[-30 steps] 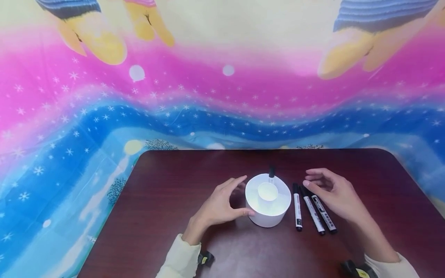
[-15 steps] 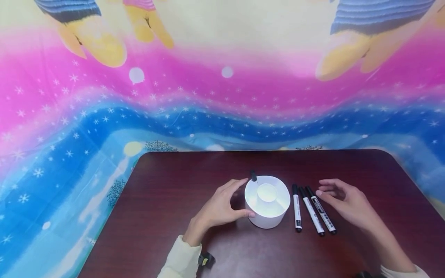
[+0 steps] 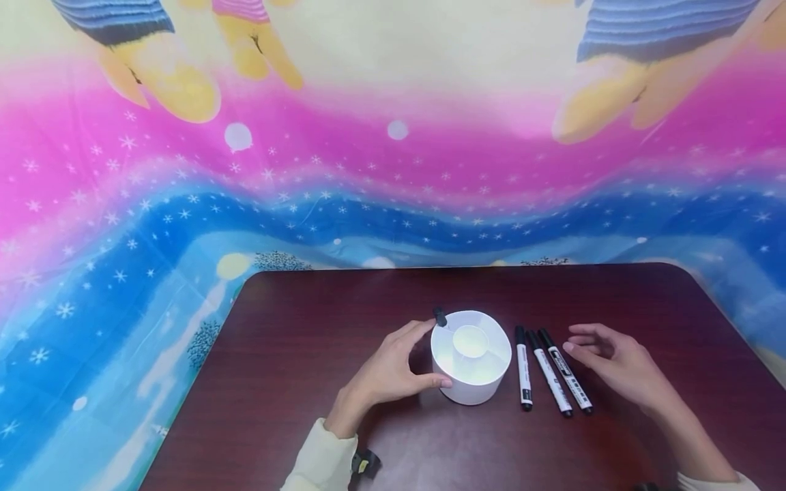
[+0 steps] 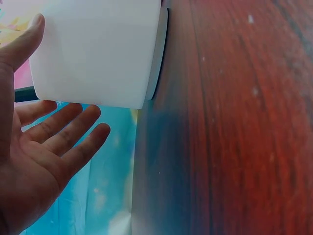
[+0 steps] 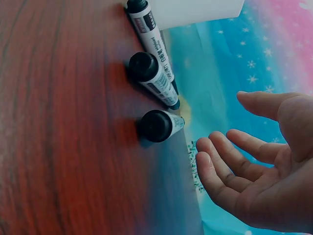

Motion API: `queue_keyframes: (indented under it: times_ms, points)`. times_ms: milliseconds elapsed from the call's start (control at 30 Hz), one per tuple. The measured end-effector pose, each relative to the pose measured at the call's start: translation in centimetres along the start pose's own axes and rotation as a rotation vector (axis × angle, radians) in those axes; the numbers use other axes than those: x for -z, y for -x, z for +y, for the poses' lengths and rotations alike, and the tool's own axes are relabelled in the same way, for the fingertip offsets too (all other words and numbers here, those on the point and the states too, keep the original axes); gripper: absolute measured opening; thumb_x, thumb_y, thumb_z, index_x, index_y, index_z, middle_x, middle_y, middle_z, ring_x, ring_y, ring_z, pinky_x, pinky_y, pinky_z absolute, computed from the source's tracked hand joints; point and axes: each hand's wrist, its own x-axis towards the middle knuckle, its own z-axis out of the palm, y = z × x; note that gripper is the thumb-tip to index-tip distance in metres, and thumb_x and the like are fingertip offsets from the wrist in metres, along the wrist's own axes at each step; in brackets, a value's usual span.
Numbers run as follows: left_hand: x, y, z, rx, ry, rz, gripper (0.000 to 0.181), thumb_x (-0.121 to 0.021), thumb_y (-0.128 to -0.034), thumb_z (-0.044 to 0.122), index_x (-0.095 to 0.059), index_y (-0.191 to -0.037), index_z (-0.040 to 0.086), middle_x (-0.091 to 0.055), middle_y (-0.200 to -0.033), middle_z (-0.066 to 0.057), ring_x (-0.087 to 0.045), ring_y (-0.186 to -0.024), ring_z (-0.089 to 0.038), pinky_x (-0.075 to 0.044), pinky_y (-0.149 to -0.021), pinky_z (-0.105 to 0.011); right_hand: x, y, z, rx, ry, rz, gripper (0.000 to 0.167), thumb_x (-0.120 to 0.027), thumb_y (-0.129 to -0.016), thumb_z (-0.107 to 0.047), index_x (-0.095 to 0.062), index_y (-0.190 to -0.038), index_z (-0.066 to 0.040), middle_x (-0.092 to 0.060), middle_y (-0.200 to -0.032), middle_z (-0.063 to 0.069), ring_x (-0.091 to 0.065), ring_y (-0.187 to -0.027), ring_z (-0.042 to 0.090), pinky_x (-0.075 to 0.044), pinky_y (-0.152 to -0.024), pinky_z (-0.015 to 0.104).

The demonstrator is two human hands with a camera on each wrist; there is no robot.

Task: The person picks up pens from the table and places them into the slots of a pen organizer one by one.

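A round white desk organizer (image 3: 471, 394) with a small inner cup stands upright on the table. One marker (image 3: 439, 318) stands in its outer ring at the back left, only its black cap showing. My left hand (image 3: 382, 368) curves loosely beside the organizer, thumb at its near side and index finger by the marker cap. In the left wrist view the other fingers of the hand (image 4: 44, 156) are spread and relaxed below the white wall (image 4: 93, 54). Three whiteboard markers (image 3: 550, 378) lie side by side to the right. Past them, my right hand (image 3: 620, 365) hovers, fingers loosely bent, holding nothing.
The dark red-brown wooden table (image 3: 331, 300) has rounded back corners. A colourful printed cloth (image 3: 368, 170) hangs behind it. Each wrist wears a black device; the left one (image 3: 366, 464) shows near the cuff.
The organizer has turned, carrying its marker cap from the back round to the left, by my index finger. My right hand has drawn back to the right; my left has stayed nearly still.
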Motion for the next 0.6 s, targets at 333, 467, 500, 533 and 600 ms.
queue_keyframes:
  times_ms: [333,467,500,533,600]
  points:
    - [0.0,0.0,0.1,-0.011,-0.001,0.016,0.097,-0.094,-0.0809,0.048,-0.047,-0.162,0.024,-0.065,-0.145,0.002,-0.062,-0.132,-0.015,-0.055,-0.111,-0.041,-0.5,-0.6,0.9,-0.026,-0.009,-0.048,0.058,-0.072,-0.105,-0.035,-0.059,-0.145,0.004,-0.074,-0.127,0.022,-0.063,-0.092,-0.016,-0.057,-0.075,0.020]
    - [-0.1,0.0,0.0,-0.009,-0.007,0.011,0.097,-0.093,-0.0816,0.048,-0.046,-0.163,0.025,-0.064,-0.147,0.002,-0.062,-0.132,-0.015,-0.055,-0.111,-0.040,-0.6,-0.6,1.1,-0.043,0.002,-0.087,0.059,-0.072,-0.104,-0.036,-0.059,-0.145,0.004,-0.075,-0.126,0.020,-0.068,-0.094,-0.007,-0.058,-0.075,0.021]
    - [-0.1,0.0,0.0,-0.008,-0.009,0.008,0.097,-0.093,-0.0817,0.048,-0.046,-0.163,0.025,-0.064,-0.147,0.002,-0.061,-0.132,-0.015,-0.055,-0.111,-0.040,-0.6,-0.7,1.2,-0.046,0.006,-0.097,0.060,-0.072,-0.104,-0.037,-0.059,-0.145,0.004,-0.075,-0.126,0.020,-0.070,-0.096,-0.003,-0.058,-0.074,0.022]
    - [-0.1,0.0,0.0,-0.007,-0.009,0.006,0.097,-0.093,-0.0818,0.048,-0.046,-0.163,0.025,-0.064,-0.147,0.003,-0.061,-0.134,-0.015,-0.055,-0.112,-0.041,-0.6,-0.7,1.2,-0.050,0.011,-0.105,0.060,-0.073,-0.104,-0.037,-0.059,-0.145,0.004,-0.075,-0.125,0.020,-0.072,-0.097,0.003,-0.058,-0.074,0.022]
    - [-0.1,0.0,0.0,-0.007,-0.010,0.004,0.097,-0.093,-0.0822,0.048,-0.045,-0.163,0.026,-0.064,-0.147,0.003,-0.060,-0.136,-0.016,-0.054,-0.114,-0.042,-0.7,-0.7,1.2,-0.057,0.020,-0.117,0.060,-0.073,-0.104,-0.038,-0.060,-0.144,0.004,-0.076,-0.124,0.021,-0.074,-0.100,0.013,-0.058,-0.074,0.023]
